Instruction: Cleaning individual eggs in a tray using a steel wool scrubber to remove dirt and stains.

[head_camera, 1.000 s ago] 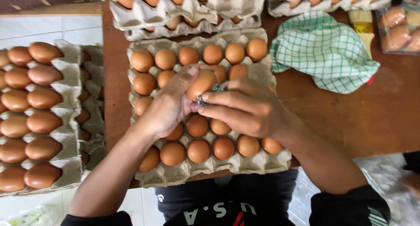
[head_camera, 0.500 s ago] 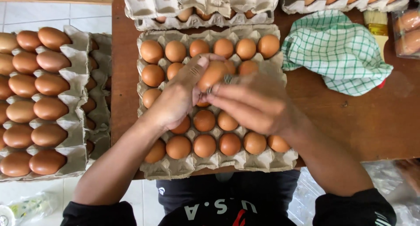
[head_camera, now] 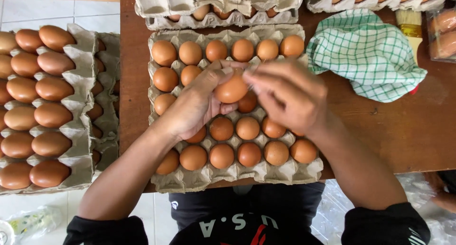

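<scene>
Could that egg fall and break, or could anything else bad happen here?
Maybe. The left hand holds a brown egg above the full egg tray, with the right hand touching it. If the grip slips, the egg could drop and crack those beneath. Squeezing too hard might also crack the shell. The tray's near edge seems to overhang the wooden table, so a forearm bump might tip it.

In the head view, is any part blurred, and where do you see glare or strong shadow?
Head view: the right hand is slightly motion-blurred; the left hand and the egg it holds are sharper; light is soft and even, with mild sheen on the left tray's eggs, no hard shadows.
</scene>
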